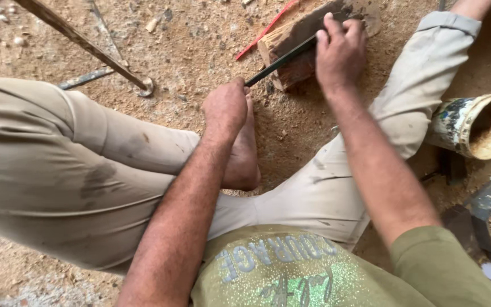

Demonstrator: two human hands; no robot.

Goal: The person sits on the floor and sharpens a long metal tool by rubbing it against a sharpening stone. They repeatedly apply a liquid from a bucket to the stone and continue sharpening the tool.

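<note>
A dark, slim metal file (282,59) lies slanted across a reddish wooden block (302,42) that rests on the sawdust-covered floor (200,51), toward the far edge of the view. The left hand (225,108) is closed in a fist around the near end of the file, just above a bare foot (242,153). The right hand (339,51) presses down with fingers curled over the far end of the file and the top of the block. A thin red strip (265,28) lies just left of the block. Farther left, a slanted wooden stick (80,40) crosses over a flat metal bar (86,77). At the right edge, a paint-stained white pipe (473,125) lies on its side, holding sawdust.
</note>
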